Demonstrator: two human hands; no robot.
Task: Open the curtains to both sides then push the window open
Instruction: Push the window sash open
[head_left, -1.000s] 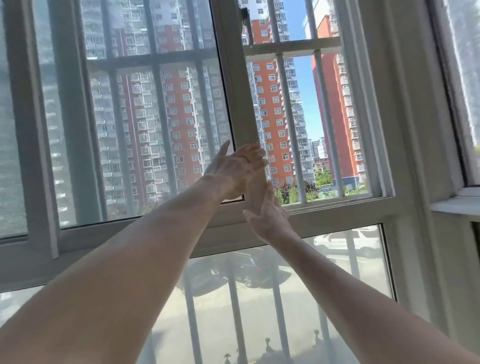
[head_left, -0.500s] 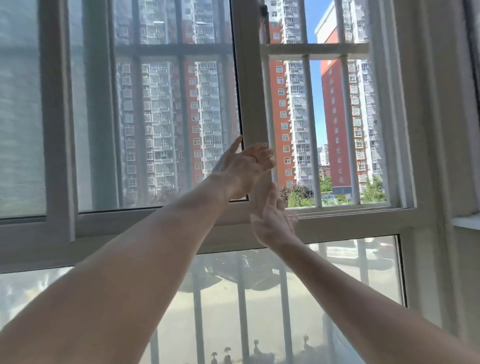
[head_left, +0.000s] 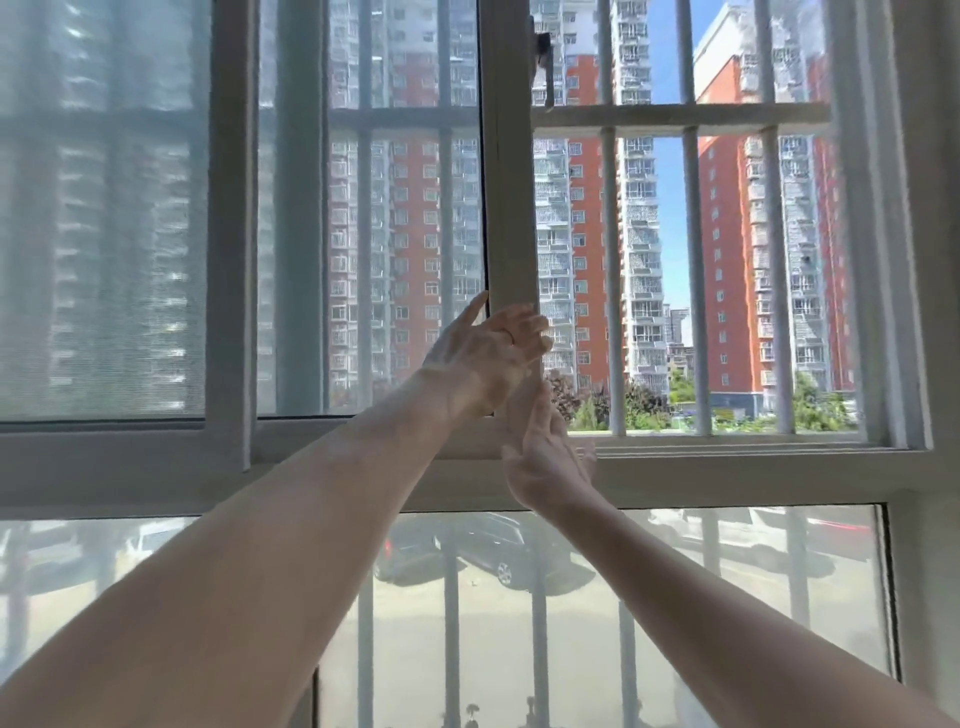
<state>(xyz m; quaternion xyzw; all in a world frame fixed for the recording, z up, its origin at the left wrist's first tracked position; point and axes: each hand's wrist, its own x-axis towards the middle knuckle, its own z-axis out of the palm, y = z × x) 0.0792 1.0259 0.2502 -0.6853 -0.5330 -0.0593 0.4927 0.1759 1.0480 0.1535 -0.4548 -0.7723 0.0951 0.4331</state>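
The sliding window sash has a white upright stile (head_left: 511, 218) in the middle of the view, with a dark latch handle (head_left: 543, 57) near its top. My left hand (head_left: 485, 358) is on the stile's lower part, thumb on the glass side and fingers hooked over its right edge. Just below it, my right hand (head_left: 545, 462) lies flat against the stile, fingers pointing up behind the left hand. To the right of the stile the window opening (head_left: 649, 270) has no glass. No curtain is in view.
White security bars (head_left: 693, 280) stand outside the opening, with tall red and white apartment blocks beyond. A mesh screen panel (head_left: 104, 234) fills the far left. Below the sill rail (head_left: 727, 467) is a fixed glass pane (head_left: 675, 597) over parked cars. A wall edge (head_left: 935, 312) closes the right side.
Both hands have stayed on the stile, the left sliding slightly higher. The view has levelled and drawn closer, and the unglazed gap right of the stile looks a little wider.
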